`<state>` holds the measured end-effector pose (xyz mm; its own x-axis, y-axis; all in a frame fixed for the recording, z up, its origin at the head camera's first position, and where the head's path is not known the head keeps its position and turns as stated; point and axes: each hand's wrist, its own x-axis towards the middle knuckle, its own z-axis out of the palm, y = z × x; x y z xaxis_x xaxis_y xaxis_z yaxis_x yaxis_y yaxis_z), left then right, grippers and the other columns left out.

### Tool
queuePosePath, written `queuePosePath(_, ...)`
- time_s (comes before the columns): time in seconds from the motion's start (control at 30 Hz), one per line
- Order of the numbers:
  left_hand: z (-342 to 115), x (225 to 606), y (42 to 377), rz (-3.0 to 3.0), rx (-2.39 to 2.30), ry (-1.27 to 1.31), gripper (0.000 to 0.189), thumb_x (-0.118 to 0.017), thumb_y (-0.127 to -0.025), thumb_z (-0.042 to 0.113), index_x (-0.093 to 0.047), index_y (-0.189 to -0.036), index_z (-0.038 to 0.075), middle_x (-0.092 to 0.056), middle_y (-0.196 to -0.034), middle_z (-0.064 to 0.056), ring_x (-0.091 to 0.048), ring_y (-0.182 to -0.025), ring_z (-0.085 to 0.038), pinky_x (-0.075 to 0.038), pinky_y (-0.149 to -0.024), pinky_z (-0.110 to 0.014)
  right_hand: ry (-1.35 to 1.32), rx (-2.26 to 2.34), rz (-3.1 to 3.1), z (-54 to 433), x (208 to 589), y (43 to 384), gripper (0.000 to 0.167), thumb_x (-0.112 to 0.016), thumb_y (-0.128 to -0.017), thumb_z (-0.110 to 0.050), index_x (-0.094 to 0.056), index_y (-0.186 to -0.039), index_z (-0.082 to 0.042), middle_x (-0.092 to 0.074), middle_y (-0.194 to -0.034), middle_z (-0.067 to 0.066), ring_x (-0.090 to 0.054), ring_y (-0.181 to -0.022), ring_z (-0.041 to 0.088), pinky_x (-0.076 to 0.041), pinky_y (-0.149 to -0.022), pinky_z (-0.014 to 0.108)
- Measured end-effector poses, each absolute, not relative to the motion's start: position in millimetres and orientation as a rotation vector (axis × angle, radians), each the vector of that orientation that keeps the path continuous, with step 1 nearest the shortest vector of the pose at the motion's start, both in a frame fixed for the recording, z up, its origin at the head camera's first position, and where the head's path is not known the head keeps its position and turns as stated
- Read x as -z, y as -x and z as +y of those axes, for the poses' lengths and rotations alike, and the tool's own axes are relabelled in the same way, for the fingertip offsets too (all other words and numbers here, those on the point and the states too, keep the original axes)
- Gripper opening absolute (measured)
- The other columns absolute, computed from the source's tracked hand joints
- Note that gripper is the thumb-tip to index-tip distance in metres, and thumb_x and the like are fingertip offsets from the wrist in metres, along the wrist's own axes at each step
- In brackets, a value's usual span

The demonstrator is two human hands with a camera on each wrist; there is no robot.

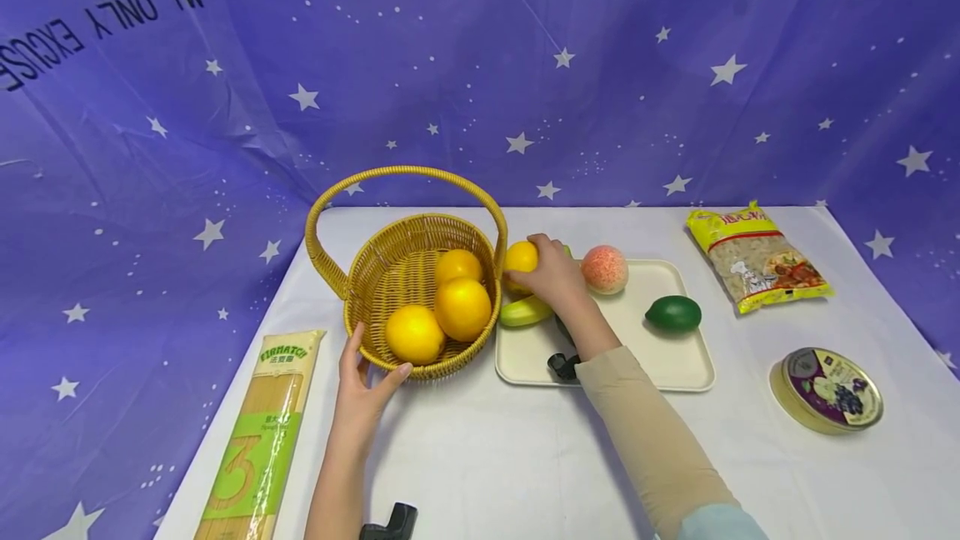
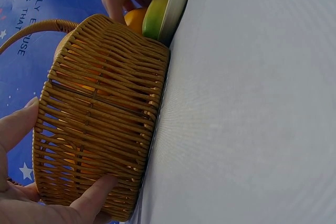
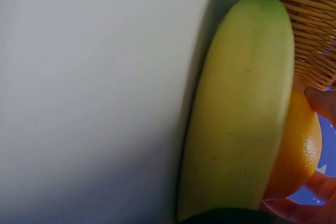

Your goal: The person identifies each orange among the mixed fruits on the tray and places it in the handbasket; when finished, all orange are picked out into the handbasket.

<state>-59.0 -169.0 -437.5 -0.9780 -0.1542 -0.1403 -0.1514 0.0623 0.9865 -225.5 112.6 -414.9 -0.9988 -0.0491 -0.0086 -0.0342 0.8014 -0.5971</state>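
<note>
A yellow wicker basket (image 1: 390, 273) with a tall arched handle holds several oranges (image 1: 415, 334). My left hand (image 1: 363, 398) grips the near left part of its rim; thumb and fingers lie against the woven wall (image 2: 100, 108) in the left wrist view. My right hand (image 1: 555, 273) holds another orange (image 1: 521, 261) at the tray's far left corner, close beside the basket. Fingertips press that orange (image 3: 299, 145) from its far side in the right wrist view. A yellow-green banana (image 3: 241, 108) lies in front of it, partly hidden by the hand in the head view.
The cream tray (image 1: 630, 373) also bears a peach (image 1: 604, 270) and a green lemon-shaped fruit (image 1: 673, 315). To the right lie a yellow food bag (image 1: 761, 261) and a round tin (image 1: 827, 390). A spaghetti pack (image 1: 258, 440) lies at the left edge.
</note>
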Motion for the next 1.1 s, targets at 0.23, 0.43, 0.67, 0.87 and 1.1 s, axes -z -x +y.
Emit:
queuePosePath(0.23,-169,439,59,-2.285,2.127,-0.339,0.098,-0.074,-0.087,0.016,-0.006,-0.156,0.032,0.011,-0.16,0.002,-0.001,-0.146,-0.027,-0.026,-0.111,-0.046,0.052,1.085,2.952,116,399,215,0.083,-0.075,-0.075,-0.047,-0.042,-0.143,-0.013,-0.05,-0.129,0.019,-0.055,-0.104,0.035,-0.05,-0.085,0.051)
queuePosePath(0.43,-169,438,59,-2.285,2.122,-0.333,0.099,-0.074,-0.087,0.016,-0.005,-0.156,0.03,0.01,-0.16,0.002,0.0,-0.146,-0.026,-0.026,-0.112,-0.046,0.042,1.189,2.96,121,380,201,0.082,-0.076,-0.075,-0.047,-0.044,-0.143,-0.015,-0.051,-0.128,0.017,-0.055,-0.102,0.034,-0.051,-0.083,0.05)
queuePosePath(0.67,-168,438,59,-2.286,2.122,-0.331,0.098,-0.074,-0.087,0.016,-0.005,-0.156,0.03,0.01,-0.16,0.002,0.0,-0.146,-0.026,-0.025,-0.112,-0.046,0.086,1.297,2.974,123,360,182,0.081,-0.077,-0.076,-0.046,-0.044,-0.143,-0.016,-0.049,-0.131,0.016,-0.054,-0.103,0.034,-0.05,-0.084,0.051)
queuePosePath(0.87,-168,437,59,-2.28,2.13,-0.332,0.098,-0.074,-0.087,0.016,-0.006,-0.156,0.03,0.011,-0.16,0.002,0.0,-0.146,-0.026,-0.026,-0.112,-0.046,0.115,1.37,2.975,125,344,163,0.079,-0.078,-0.076,-0.043,-0.044,-0.143,-0.018,-0.047,-0.136,0.012,-0.054,-0.106,0.032,-0.05,-0.086,0.051)
queuePosePath(1.1,-168,437,60,-2.272,2.139,-0.333,0.098,-0.074,-0.086,0.015,-0.007,-0.156,0.029,0.011,-0.16,0.001,0.0,-0.146,-0.027,-0.026,-0.112,-0.045,0.205,1.454,2.95,123,327,143,0.079,-0.079,-0.076,-0.043,-0.044,-0.143,-0.021,-0.046,-0.14,0.006,-0.052,-0.109,0.028,-0.052,-0.084,0.045)
